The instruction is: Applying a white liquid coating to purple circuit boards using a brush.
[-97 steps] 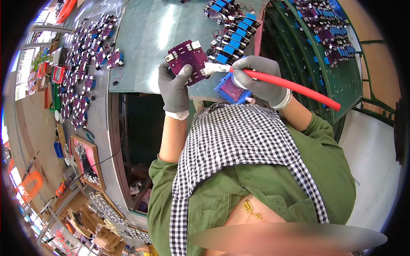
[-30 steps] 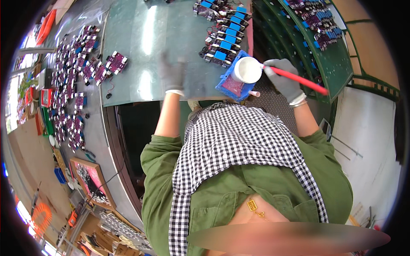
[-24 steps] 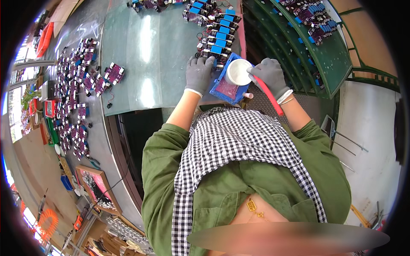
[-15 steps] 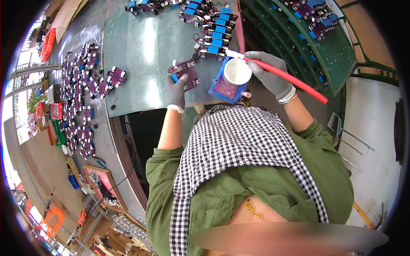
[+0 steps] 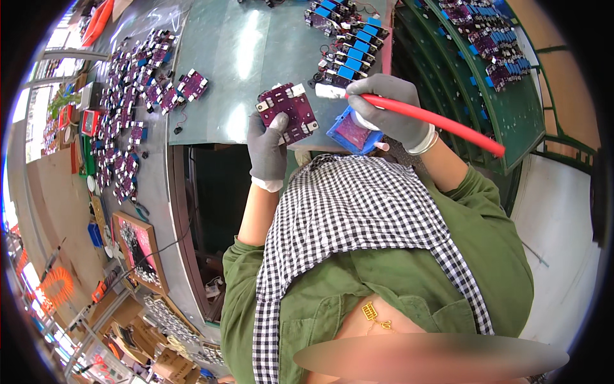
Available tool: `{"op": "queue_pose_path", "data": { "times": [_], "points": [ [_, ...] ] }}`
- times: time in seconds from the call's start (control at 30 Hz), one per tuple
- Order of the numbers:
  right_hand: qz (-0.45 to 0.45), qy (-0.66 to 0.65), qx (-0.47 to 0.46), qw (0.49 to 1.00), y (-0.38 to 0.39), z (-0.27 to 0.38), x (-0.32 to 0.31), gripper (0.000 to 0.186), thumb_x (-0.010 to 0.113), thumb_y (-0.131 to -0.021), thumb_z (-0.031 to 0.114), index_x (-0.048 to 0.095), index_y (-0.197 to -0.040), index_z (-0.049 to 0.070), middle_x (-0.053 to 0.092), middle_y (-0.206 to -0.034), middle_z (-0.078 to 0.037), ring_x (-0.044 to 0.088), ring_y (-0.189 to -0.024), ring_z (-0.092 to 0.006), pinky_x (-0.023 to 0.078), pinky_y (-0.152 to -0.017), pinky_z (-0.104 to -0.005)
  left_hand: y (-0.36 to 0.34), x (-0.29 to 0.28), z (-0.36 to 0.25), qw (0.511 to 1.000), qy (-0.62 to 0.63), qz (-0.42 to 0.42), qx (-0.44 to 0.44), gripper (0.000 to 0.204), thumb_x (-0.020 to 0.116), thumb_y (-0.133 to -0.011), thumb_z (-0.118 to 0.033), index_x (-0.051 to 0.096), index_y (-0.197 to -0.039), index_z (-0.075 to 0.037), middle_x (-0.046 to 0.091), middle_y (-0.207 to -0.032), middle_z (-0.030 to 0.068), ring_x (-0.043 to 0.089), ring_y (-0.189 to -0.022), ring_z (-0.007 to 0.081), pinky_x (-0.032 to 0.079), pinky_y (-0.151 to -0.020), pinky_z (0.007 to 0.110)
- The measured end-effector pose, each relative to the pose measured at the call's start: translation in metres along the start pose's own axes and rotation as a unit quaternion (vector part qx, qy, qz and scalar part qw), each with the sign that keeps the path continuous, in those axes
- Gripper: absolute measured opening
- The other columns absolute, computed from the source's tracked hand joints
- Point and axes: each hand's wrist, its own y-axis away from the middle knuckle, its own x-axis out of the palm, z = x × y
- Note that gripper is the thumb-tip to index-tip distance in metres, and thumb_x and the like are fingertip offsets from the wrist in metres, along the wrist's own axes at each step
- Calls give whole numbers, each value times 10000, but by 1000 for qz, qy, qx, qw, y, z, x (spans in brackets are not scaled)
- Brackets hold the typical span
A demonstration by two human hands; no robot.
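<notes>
In my gloved left hand (image 5: 267, 152) is a purple circuit board (image 5: 291, 110) with white connectors at its corners, held at its lower left edge with the thumb on its face. My gloved right hand (image 5: 391, 107) is closed around a long red-handled brush (image 5: 435, 120). The brush's white head (image 5: 329, 91) sits just right of the board's upper corner; whether they touch I cannot tell. Beneath the right hand, a white cup (image 5: 364, 123) is mostly hidden. It stands on a blue box (image 5: 345, 142) at the table edge.
A row of boards with blue parts (image 5: 357, 56) lies beyond my right hand. Many purple boards (image 5: 125, 112) are heaped on the grey bench at left. More boards lie on a green rack (image 5: 476, 105) at right. A framed tray (image 5: 142, 256) is at lower left.
The left hand has lifted and turned the board, so its face shows more fully. The brush head has moved from above the white cup towards the board, and the right hand now covers the cup.
</notes>
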Motion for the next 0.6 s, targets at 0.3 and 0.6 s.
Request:
{"op": "queue_pose_path", "data": {
  "times": [0.3, 0.6],
  "points": [
    [84, -48, -13, 995, 8, 10, 5, 67, 719, -805, 83, 701, -846, 33, 706, -784, -95, 683, -690, -220, 544, -646, -310, 2, 2, -4, 998, 37, -40, 35, 427, 645, -909, -114, 474, -1271, 34, 633, -1106, 120, 647, -978, 194, 545, -868, 343],
    [74, 114, 69, 988, 55, -61, -40, 79, 680, -842, 127, 704, -903, 83, 698, -839, -50, 653, -765, -198, 526, -691, -336, -25, -17, 10, 978, 194, 73, 6, 619, 561, -970, -466, 391, -1422, -79, 503, -1408, 119, 517, -1285, 317, 470, -1048, 514]
  ]
}}
